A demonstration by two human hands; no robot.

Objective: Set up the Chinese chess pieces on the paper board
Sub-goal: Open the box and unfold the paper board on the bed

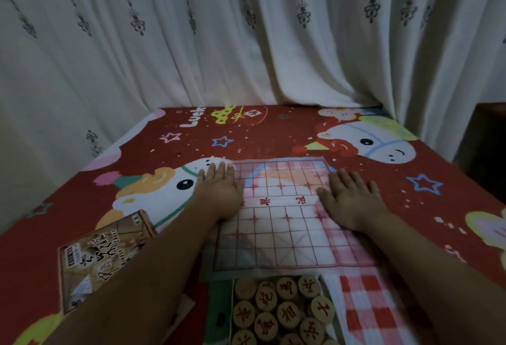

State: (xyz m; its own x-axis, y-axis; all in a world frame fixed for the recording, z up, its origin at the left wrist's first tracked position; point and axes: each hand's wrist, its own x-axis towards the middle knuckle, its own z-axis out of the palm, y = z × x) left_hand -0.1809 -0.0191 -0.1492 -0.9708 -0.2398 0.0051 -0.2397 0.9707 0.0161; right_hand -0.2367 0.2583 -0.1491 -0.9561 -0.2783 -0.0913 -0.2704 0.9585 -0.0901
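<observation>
A surface (273,136) is covered in red cloth printed with cartoon animals and stars. A thin paper board (282,224) with a red grid lies flat at its middle. Just beside the board's near edge, round wooden chess pieces (284,309) with red characters sit packed in rows. A printed game box (101,257) lies to the left.

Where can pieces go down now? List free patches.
Free: the paper board between the left hand and right hand, and its near rows beside the chess pieces. Crowded: its side edges under both hands, and the near-left by the box.
</observation>
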